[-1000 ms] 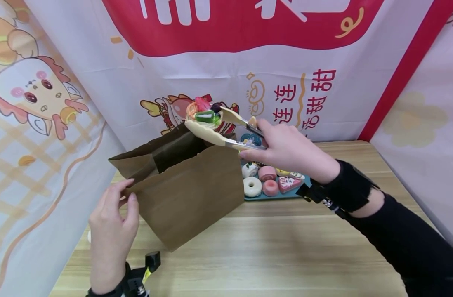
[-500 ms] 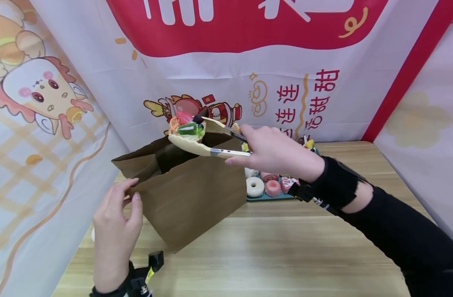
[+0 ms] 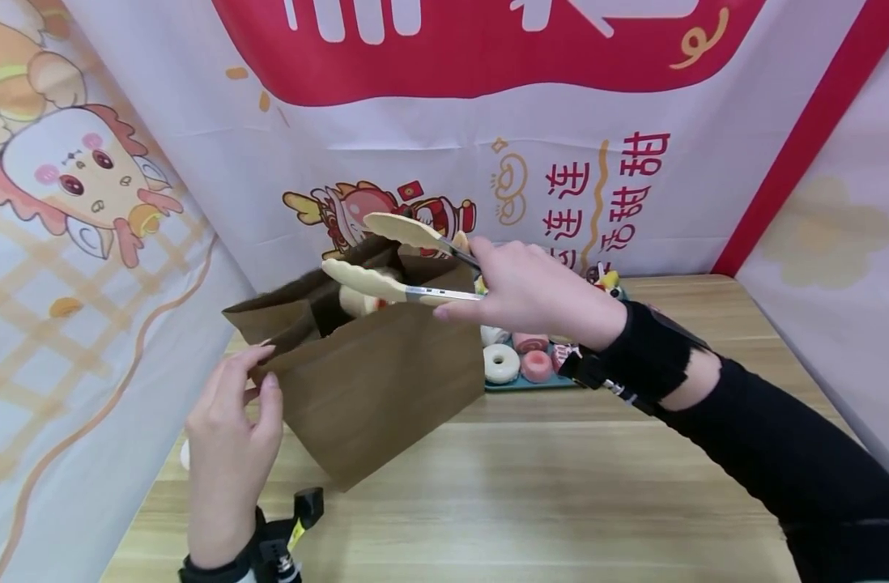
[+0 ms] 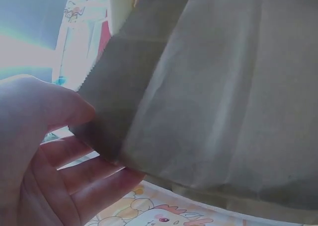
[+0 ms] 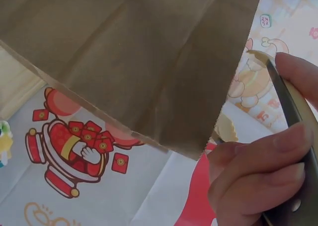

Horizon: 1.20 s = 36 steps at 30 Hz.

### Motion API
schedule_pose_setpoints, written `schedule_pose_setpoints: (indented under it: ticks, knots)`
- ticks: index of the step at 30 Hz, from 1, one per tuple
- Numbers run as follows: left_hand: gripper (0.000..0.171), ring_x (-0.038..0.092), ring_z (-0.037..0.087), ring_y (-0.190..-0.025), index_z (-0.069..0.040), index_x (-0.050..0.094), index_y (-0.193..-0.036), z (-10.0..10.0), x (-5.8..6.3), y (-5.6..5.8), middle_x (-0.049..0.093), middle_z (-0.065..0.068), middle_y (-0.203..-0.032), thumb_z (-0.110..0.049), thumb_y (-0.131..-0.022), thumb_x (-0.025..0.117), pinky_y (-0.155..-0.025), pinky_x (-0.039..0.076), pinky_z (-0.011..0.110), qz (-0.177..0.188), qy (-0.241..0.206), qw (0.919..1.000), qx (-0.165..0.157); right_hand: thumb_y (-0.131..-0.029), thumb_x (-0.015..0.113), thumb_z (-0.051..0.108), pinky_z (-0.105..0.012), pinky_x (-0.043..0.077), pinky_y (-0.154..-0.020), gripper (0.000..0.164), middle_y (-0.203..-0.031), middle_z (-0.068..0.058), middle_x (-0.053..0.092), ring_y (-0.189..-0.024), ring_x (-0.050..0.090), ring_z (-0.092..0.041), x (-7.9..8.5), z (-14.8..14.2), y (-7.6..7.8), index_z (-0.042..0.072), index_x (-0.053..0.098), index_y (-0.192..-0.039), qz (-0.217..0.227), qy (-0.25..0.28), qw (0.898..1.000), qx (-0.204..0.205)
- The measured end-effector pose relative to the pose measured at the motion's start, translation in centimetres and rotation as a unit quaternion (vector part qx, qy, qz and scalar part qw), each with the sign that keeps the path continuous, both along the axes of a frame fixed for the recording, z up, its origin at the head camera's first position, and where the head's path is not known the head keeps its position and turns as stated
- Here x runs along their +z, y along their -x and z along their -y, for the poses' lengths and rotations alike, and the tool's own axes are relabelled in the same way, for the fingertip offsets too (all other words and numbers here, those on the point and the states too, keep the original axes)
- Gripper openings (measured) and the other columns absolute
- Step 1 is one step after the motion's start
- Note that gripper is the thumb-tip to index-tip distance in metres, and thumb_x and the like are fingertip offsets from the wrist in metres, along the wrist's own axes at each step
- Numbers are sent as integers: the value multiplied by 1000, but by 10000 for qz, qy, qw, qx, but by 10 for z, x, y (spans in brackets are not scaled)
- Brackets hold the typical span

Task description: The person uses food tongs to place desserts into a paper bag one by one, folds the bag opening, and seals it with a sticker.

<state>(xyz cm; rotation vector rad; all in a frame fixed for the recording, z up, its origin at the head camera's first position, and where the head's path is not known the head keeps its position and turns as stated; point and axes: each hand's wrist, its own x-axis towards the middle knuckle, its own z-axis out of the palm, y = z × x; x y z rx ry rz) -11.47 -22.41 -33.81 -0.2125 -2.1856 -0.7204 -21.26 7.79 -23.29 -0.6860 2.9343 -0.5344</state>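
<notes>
A brown paper bag (image 3: 382,380) stands tilted on the table with its mouth up. My left hand (image 3: 233,449) holds the bag's left edge; in the left wrist view its thumb lies on one side of the paper and its fingers on the other. My right hand (image 3: 535,291) grips food tongs (image 3: 444,293) with cream-coloured tips, spread apart over the bag's mouth, nothing between them. Just under the lower tip, a toy fruit tart (image 3: 357,303) shows inside the mouth, mostly hidden by tongs and paper.
A blue tray (image 3: 521,387) behind the bag at right bears several toy sweets, among them a white doughnut (image 3: 500,363) and a pink one (image 3: 537,366). My right forearm covers part of it. A printed cloth (image 3: 415,129) hangs behind the wooden table (image 3: 561,486).
The tongs moved left over the bag and spread apart. The fruit tart came out of them and dropped into the bag's mouth. My left hand stayed at the bag's edge.
</notes>
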Motion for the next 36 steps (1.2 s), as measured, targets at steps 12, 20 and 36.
schedule_pose_setpoints:
  ticks: [12,20,36]
  knots:
    - [28,60,27,-92,3,64,-118,1,0,0,66,22,-115,-1,-92,53,-84,35,-5,98,-16,9998,199,-81,67,63,-31,41,-60,68,-78,-8,56,-72,58,-21,-5,-26,6,11,48,-120,-199,362,9989,-238]
    - [28,61,29,-94,4,65,-116,0,0,0,67,21,-114,2,-90,54,-83,37,-6,-30,-57,9998,183,-82,69,57,-30,37,-53,68,-73,-10,51,-59,51,-22,-15,-57,5,12,45,-127,-95,678,9956,-635]
    - [27,60,24,-97,3,65,-115,1,-1,-1,67,20,-114,0,-91,54,-83,38,-6,78,-95,9997,193,-83,61,67,-30,38,-54,80,-85,-12,55,-70,52,-22,-47,-114,-4,5,41,-130,329,555,9907,-1195]
